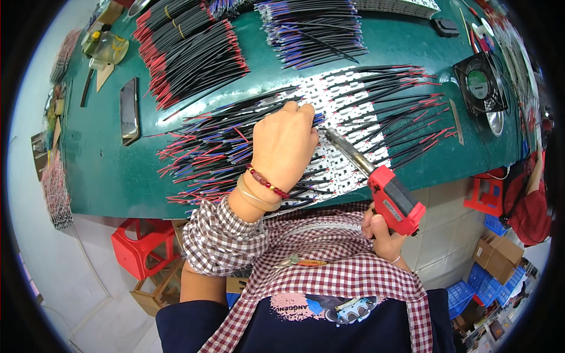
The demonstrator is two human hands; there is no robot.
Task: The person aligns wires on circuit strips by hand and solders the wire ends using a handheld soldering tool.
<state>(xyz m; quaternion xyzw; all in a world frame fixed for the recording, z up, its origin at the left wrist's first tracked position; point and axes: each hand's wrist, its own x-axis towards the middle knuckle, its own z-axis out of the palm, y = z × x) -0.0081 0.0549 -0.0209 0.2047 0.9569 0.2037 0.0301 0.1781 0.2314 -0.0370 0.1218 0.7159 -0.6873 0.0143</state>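
Note:
My left hand (285, 140), with bracelets at the wrist, is closed over the middle of a panel of white circuit boards (344, 132). A blue-ended black wire (319, 119) shows at its fingertips; most of the grip is hidden under the hand. Gripped by its handle in my right hand (382, 235) is a red soldering gun (395, 203). Its metal barrel slants up to the left, the tip close beside my left fingers. Black wires with red ends (406, 103) fan out from the panel's right side, and a tangle of red- and blue-ended wires (218, 144) spreads on its left.
Bundles of red-ended wires (194, 59) and blue-ended wires (312, 32) lie at the back of the green table (100, 170). A phone (129, 110) is at left; a black fan (479, 83) stands at right. Red stools (140, 247) sit below the table edge.

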